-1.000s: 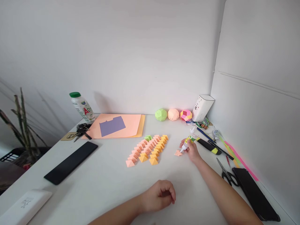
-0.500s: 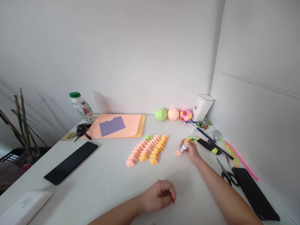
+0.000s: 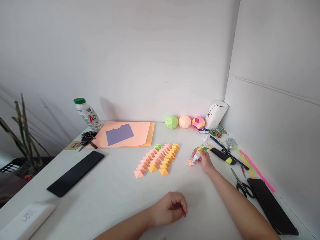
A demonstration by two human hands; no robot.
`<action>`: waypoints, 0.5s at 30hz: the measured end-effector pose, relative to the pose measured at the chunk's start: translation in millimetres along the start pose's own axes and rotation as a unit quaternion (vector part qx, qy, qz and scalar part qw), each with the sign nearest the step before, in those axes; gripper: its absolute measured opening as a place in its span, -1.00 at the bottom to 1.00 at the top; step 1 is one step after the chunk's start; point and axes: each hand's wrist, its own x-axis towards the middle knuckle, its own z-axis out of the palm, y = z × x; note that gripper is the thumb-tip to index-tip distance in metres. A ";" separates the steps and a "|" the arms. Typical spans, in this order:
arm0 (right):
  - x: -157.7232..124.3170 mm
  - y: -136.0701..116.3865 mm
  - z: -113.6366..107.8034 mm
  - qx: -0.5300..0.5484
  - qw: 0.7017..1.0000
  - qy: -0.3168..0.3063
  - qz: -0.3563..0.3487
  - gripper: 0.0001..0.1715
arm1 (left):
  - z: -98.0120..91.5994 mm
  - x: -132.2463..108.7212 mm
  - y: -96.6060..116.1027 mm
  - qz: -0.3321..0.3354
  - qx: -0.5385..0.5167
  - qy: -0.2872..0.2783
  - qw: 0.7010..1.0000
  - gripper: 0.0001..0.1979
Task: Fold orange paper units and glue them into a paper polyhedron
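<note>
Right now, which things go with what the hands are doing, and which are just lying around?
Likely part of the work:
squeeze bottle, held in the right hand
small peach paper piece at its nozzle
folded paper pyramids in rows, probably

Seemingly just lying about:
keys
green-capped bottle
flat black slab on the left

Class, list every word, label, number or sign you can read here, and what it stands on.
"AD": green-capped bottle; its smaller print is unreadable.
Glue label: too small to read.
White slab: grey marks, too blurred to read.
Blue-and-white card: print too small to read.
Peach ball: tiny marks, unreadable.
</note>
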 end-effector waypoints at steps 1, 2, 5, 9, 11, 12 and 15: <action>0.2 0.2 0.0 0.000 1.000 0.000 0.000 -0.46 | -0.1 -0.1 -0.3 0.001 0.000 0.000 1.000 -0.84; 0.3 0.5 -0.1 0.000 1.000 0.001 -0.001 -0.45 | -0.3 -0.2 -0.5 0.003 -0.001 0.000 1.000 -0.84; 0.5 1.0 -0.2 0.002 1.000 -0.001 -0.002 -0.46 | -0.7 -0.6 -0.4 0.001 -0.002 -0.003 1.000 -0.84; 0.0 0.0 0.0 0.003 1.000 -0.006 -0.003 -0.47 | -0.6 -0.7 0.9 0.001 0.003 -0.002 1.000 -0.85; -0.4 -0.9 0.0 0.002 1.000 -0.007 -0.003 -0.47 | -0.3 -0.7 1.6 0.001 0.003 -0.002 1.000 -0.87; -0.5 -1.3 0.0 0.001 1.000 -0.006 -0.003 -0.47 | -0.1 -0.7 1.8 0.000 0.001 -0.002 1.000 -0.88; -0.7 -2.0 -0.1 -0.003 1.000 -0.005 -0.001 -0.46 | 0.5 -0.6 2.5 -0.005 -0.004 -0.003 1.000 -0.91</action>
